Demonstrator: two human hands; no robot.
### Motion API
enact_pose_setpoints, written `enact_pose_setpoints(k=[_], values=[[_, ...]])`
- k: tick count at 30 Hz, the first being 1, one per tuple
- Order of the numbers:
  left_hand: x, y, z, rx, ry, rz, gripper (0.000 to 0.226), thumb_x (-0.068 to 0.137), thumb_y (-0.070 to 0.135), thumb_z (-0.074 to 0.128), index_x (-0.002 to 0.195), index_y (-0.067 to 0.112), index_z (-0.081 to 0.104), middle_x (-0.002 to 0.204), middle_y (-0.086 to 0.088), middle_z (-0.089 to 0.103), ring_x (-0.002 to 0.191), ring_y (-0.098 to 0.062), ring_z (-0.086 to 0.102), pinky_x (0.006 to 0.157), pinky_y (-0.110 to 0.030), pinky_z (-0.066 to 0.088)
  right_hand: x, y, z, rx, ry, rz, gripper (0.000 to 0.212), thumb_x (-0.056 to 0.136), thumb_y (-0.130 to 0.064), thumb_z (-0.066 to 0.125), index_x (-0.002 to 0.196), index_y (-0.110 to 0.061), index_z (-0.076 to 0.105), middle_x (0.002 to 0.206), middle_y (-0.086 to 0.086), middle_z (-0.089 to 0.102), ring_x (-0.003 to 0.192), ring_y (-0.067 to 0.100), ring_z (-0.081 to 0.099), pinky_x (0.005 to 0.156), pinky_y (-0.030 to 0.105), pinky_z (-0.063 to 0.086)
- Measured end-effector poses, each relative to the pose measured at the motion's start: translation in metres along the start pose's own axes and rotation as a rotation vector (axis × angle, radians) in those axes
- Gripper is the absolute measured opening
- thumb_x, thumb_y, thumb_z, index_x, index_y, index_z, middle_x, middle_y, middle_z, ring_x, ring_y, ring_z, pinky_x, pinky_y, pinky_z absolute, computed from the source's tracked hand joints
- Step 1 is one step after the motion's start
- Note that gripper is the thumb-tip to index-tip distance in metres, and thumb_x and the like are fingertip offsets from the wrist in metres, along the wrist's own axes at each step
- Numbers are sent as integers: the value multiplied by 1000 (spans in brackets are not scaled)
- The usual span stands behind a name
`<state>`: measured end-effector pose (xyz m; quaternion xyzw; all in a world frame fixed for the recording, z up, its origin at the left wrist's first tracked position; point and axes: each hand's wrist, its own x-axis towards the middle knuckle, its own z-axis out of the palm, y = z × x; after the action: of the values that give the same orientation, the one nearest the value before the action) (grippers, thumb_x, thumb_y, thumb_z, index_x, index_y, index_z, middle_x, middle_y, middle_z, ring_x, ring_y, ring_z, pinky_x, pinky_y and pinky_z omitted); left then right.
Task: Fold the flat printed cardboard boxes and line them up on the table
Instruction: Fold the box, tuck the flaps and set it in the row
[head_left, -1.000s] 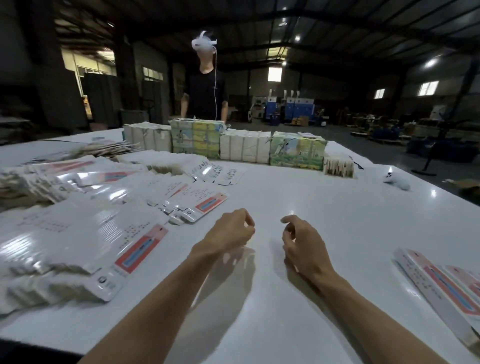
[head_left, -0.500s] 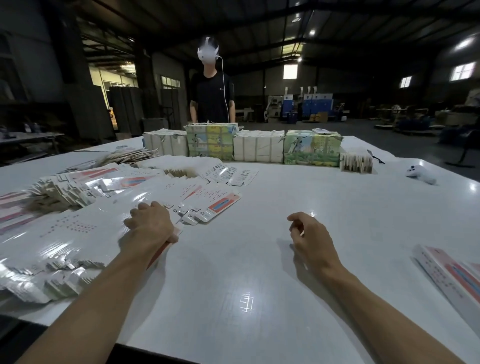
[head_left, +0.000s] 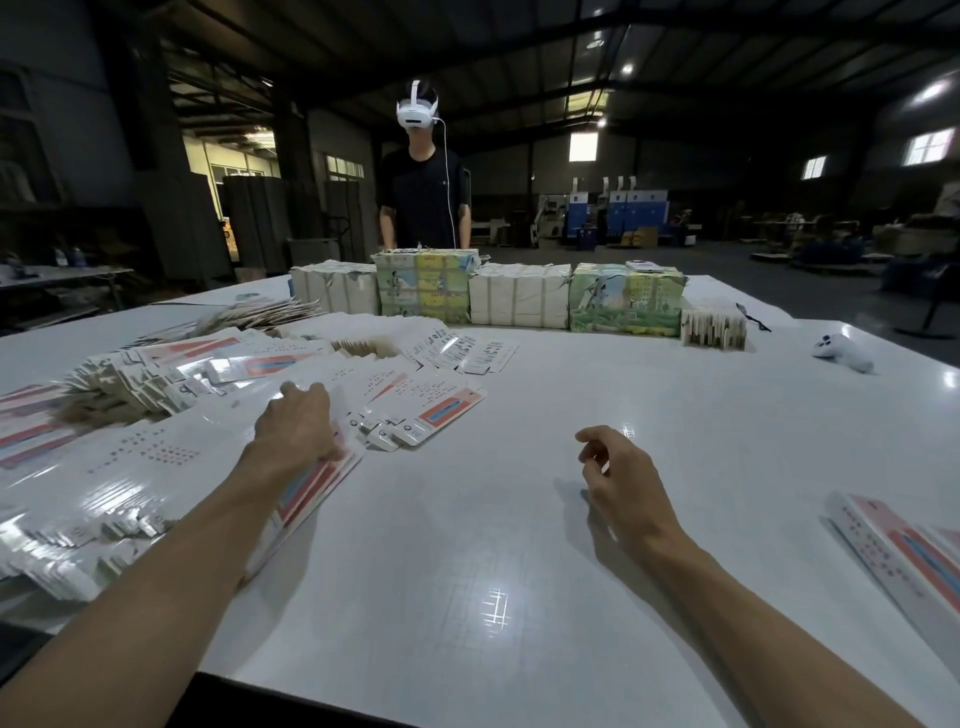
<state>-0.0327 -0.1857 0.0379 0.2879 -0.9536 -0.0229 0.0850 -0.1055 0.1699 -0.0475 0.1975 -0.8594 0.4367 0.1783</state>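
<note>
Resting straight-fingered atop flat boxes (head_left: 130, 467) is the left hand (head_left: 296, 426); right hand (head_left: 623, 478) loosely curled, empty.

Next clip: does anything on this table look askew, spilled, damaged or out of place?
Mildly. The flat printed boxes on the left lie in slumped, fanned heaps, not squared stacks; the left hand rests on one heap. A white controller lies alone near the far right edge of the table, unrelated to the folding. No damage shows.
</note>
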Motion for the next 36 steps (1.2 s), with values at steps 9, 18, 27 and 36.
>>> enact_pose_setpoints(k=[9, 18, 27, 36], values=[[6, 35, -28, -537, -102, 240, 36, 87, 51, 79, 89, 15, 74, 68, 1, 76, 59, -15, 75, 50, -23, 54, 1, 0, 0, -20, -10, -12, 32, 99, 0, 53, 124, -13, 66, 96, -10, 63, 88, 8, 59, 81, 25, 46], [-34, 155, 31, -1458, -883, 285, 43, 108, 42, 54, 138, 12, 57, 118, -11, 78, 76, -18, 77, 65, -30, 62, 10, 0, -8, 148, 133, 60, 24, 106, -6, 52, 125, -11, 66, 111, 3, 69, 98, 7, 64, 90, 18, 54], [-67, 191, 83, -1702, -972, 143, 78, 101, 71, 35, 114, 1, 67, 93, -17, 78, 79, -30, 78, 65, -36, 63, 16, 2, -13, 138, 168, -59, 30, 107, -17, 57, 136, -24, 58, 128, 3, 54, 110, 11, 60, 73, 12, 57], [-71, 185, 78, -1603, -815, 255, 61, 108, 57, 34, 80, 13, 64, 70, -11, 67, 54, -22, 67, 55, -26, 57, 10, -12, -18, 21, -43, -54, 28, 108, -29, 54, 126, -11, 66, 125, 0, 58, 115, 22, 64, 85, 47, 63]])
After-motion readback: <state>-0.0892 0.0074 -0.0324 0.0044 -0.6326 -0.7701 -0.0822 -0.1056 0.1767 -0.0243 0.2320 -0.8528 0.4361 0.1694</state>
